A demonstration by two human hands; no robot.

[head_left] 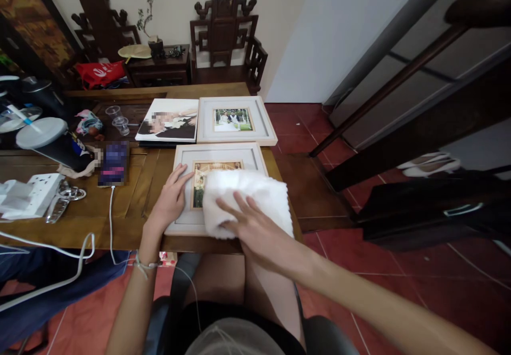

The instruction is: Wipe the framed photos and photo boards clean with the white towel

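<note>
A light wooden picture frame (181, 226) lies flat near the table's front edge, a small photo with a tan border (198, 200) at its centre. My left hand (171, 198) rests on the frame's left side, fingers stretched out and lying flat. Over the frame's right half spreads a fluffy white cloth (271, 195) with a scalloped edge. My right hand (255, 227) presses on this cloth, fingers bent into it. The cloth hides part of the photo and the frame's lower right corner.
Behind lie a second frame (205, 134) and a photo panel (149, 126). To the left are a phone (114, 163) on a white cable, clear plastic cups (121, 125), a lidded black cup (59, 145) and a power strip (40, 192). The table's right edge is close to the cloth.
</note>
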